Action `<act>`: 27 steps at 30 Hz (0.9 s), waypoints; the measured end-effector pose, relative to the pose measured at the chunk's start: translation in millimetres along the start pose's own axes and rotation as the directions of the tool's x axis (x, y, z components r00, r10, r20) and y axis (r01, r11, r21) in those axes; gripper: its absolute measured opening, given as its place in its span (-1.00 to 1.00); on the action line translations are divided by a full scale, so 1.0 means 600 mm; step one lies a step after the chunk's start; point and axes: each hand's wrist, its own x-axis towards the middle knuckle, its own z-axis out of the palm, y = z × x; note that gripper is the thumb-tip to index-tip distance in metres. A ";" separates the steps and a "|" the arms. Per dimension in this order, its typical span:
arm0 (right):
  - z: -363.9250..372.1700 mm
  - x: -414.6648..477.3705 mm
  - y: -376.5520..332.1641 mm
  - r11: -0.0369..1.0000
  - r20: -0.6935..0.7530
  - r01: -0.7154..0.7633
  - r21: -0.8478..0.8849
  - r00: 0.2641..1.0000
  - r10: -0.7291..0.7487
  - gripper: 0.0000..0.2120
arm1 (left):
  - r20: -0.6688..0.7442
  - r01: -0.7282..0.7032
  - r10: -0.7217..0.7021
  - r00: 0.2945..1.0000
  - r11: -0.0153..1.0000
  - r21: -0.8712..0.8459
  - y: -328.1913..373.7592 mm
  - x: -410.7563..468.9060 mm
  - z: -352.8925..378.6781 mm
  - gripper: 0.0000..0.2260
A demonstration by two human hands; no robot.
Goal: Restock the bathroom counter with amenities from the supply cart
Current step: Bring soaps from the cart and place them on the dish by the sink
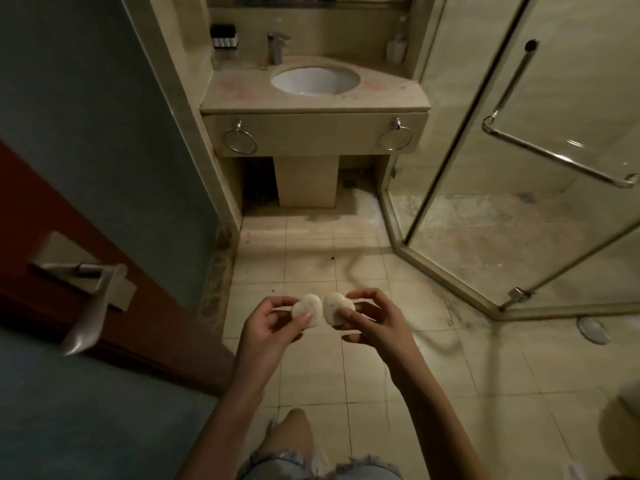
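Note:
In the head view I hold two small white heart-shaped soaps side by side at waist height over the tiled floor. My left hand (273, 323) pinches the left soap (306, 308) between thumb and fingers. The right soap (335, 306), which has dark specks, sits pinched in my right hand (375, 322). The two soaps nearly touch. Ahead stands the beige bathroom counter (239, 95) with an oval white sink (316, 80) and a chrome tap (277, 46). A rack of small dark bottles (225, 36) stands at the counter's back left corner.
An open brown door (52, 216) with a lever handle (91, 303) is at my left. A glass shower enclosure (519, 168) with a chrome bar fills the right. Two towel rings (239, 140) hang on the counter front. A white dispenser (396, 46) stands back right.

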 end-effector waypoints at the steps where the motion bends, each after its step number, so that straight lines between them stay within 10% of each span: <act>1: -0.005 0.015 0.000 1.000 -0.015 -0.007 0.020 1.000 0.007 -0.77 | -0.010 -0.005 0.006 1.000 1.000 0.007 0.002 0.017 0.007 -0.78; 17: -0.041 0.424 -0.157 0.999 -0.012 0.043 -0.033 0.999 -0.043 -0.80 | 0.010 -0.337 0.340 0.940 0.928 0.161 0.133 0.438 0.076 -0.77; 27: -0.048 0.666 -0.245 0.999 -0.023 0.021 -0.040 0.999 -0.022 -0.81 | 0.060 -0.237 0.236 0.970 0.971 0.012 0.206 0.675 0.108 -0.80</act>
